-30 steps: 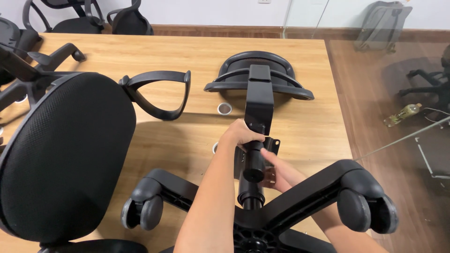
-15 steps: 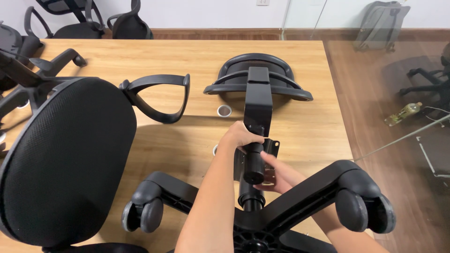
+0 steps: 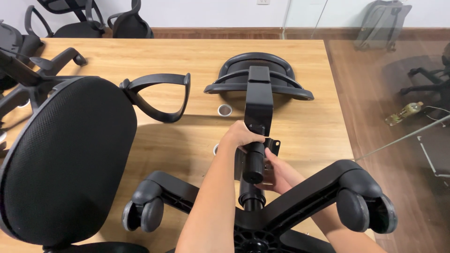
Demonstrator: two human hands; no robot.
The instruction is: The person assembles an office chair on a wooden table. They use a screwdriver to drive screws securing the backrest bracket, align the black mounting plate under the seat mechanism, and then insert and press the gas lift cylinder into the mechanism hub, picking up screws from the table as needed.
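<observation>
An upturned black chair base with castor wheels lies on the wooden table in front of me. A black gas cylinder sticks up from its hub. My left hand grips the black metal seat bracket where it joins the chair back's spine. My right hand holds the underside of the same bracket, just right of the cylinder. The curved black backrest lies flat beyond my hands.
A mesh seat cushion stands at the left with a loose black armrest beside it. Two small round cable grommets sit in the table. More chairs stand at the far left; a glass partition and wooden floor lie to the right.
Both hands stay on the bracket by the cylinder; the view has shifted very slightly, nothing else moved.
</observation>
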